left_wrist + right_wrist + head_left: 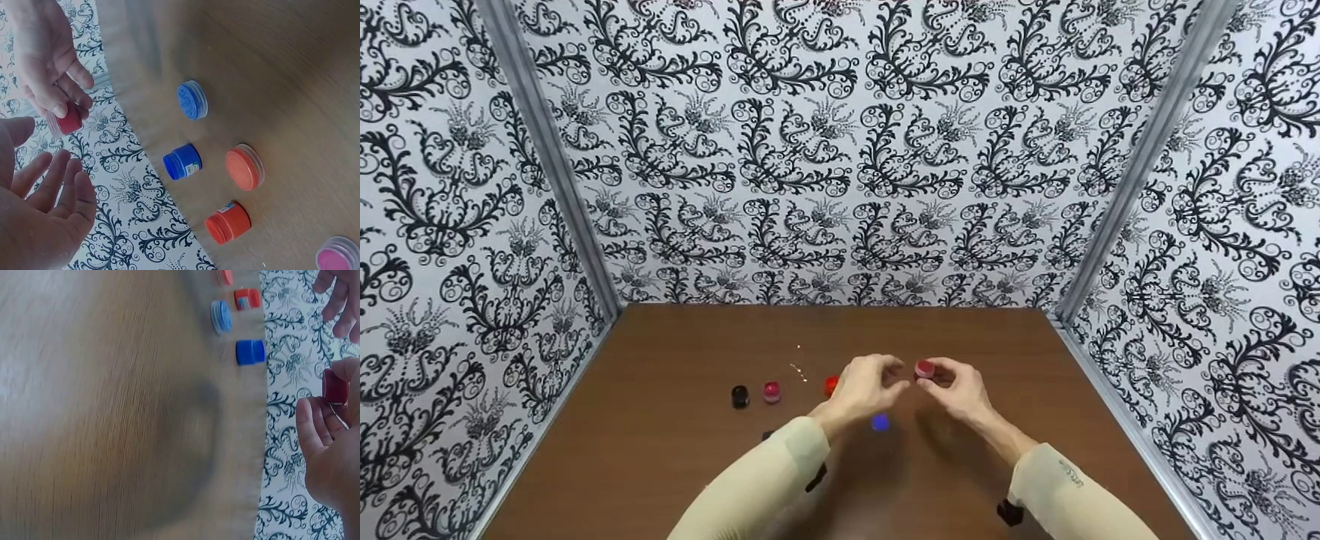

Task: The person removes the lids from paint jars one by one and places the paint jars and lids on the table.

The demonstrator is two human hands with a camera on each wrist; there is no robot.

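Observation:
My right hand pinches a small red pot between thumb and fingers, above the table. The pot has a red body and a paler, clear-looking end, seen in the left wrist view. Close beside it is my left hand, empty, its fingers loosely bent and spread apart. In the left wrist view a blue jar lies near a flat round blue tub with a clear ribbed side. An orange-red jar lies near a similar orange tub.
On the left of the brown table stand a black pot and a pink pot. A dark item shows partly behind the left sleeve. Patterned walls close off the back and both sides.

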